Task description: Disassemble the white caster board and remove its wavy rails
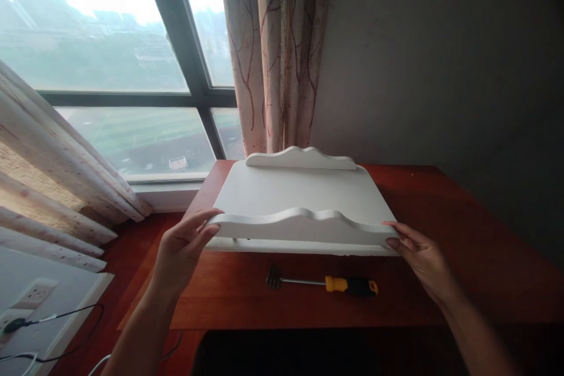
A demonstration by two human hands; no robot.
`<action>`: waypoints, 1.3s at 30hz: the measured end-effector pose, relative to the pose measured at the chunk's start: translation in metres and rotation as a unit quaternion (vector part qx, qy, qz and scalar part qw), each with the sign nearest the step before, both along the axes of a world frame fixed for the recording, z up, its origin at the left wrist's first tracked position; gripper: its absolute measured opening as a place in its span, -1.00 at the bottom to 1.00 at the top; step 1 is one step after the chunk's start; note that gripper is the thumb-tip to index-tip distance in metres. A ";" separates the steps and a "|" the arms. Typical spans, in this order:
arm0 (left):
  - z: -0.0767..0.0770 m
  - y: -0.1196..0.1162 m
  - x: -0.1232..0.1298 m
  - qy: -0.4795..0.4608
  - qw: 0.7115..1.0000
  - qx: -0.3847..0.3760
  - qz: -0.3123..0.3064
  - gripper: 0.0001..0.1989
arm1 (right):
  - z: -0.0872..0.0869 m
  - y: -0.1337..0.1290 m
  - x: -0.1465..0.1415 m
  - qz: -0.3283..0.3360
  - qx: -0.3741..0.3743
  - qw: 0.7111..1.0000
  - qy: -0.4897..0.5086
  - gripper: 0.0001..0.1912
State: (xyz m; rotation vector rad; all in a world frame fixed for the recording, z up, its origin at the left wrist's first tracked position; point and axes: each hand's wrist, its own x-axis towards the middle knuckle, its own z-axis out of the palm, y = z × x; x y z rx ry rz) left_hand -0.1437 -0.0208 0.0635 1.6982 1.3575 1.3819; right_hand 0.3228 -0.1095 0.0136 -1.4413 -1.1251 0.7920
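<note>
A white board with a wavy top edge (304, 225) is held level by its two ends. My left hand (187, 241) pinches its left end, and my right hand (418, 249) pinches the right end. Behind and below it lies a white panel with rounded corners (299, 188), with a similar wavy piece (304, 158) standing along its far edge. A screwdriver with a yellow and black handle (350, 285) rests in front, and several screws (274, 277) are clustered at its tip.
All this is on a reddish wooden table (462, 247). A dark seat edge (282, 352) shows at the bottom. Curtains (282, 53) and a window are behind. At the lower left, a wall socket (37, 292) has a plugged-in black cable.
</note>
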 end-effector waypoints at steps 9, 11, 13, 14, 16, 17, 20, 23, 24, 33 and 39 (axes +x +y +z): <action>0.014 0.040 -0.004 0.175 0.974 0.093 -0.111 -0.69 | 0.010 0.028 0.014 0.028 0.074 0.987 -0.139 -0.63; 0.008 0.050 -0.005 0.217 0.961 0.121 -0.119 -0.71 | 0.012 0.040 0.015 0.029 0.104 0.972 -0.210 -0.67; 0.003 0.058 -0.005 0.247 0.952 0.138 -0.116 -0.71 | 0.013 0.051 0.014 0.024 0.119 0.958 -0.261 -0.70; 0.000 0.061 -0.005 0.257 0.949 0.142 -0.113 -0.70 | 0.013 0.055 0.013 0.020 0.126 0.952 -0.278 -0.71; -0.003 0.064 -0.005 0.268 0.946 0.147 -0.105 -0.69 | 0.012 0.059 0.010 0.017 0.138 0.944 -0.298 -0.75; -0.004 0.064 -0.005 0.269 0.946 0.150 -0.100 -0.69 | 0.012 0.060 0.009 0.018 0.144 0.941 -0.305 -0.76; -0.004 0.062 -0.007 0.270 0.945 0.157 -0.096 -0.71 | 0.012 0.056 0.009 0.038 0.153 0.933 -0.324 -0.78; -0.004 0.059 -0.009 0.279 0.941 0.163 -0.100 -0.73 | 0.014 0.051 0.013 0.070 0.155 0.922 -0.348 -0.75; -0.004 0.059 -0.010 0.284 0.939 0.166 -0.103 -0.74 | 0.014 0.050 0.015 0.080 0.157 0.919 -0.353 -0.74; -0.006 0.058 -0.012 0.328 0.912 0.216 -0.117 -0.77 | 0.021 0.043 0.014 0.109 0.161 0.907 -0.374 -0.69; -0.008 0.056 -0.014 0.351 0.894 0.253 -0.118 -0.78 | 0.019 0.043 0.017 0.112 0.189 0.892 -0.395 -0.68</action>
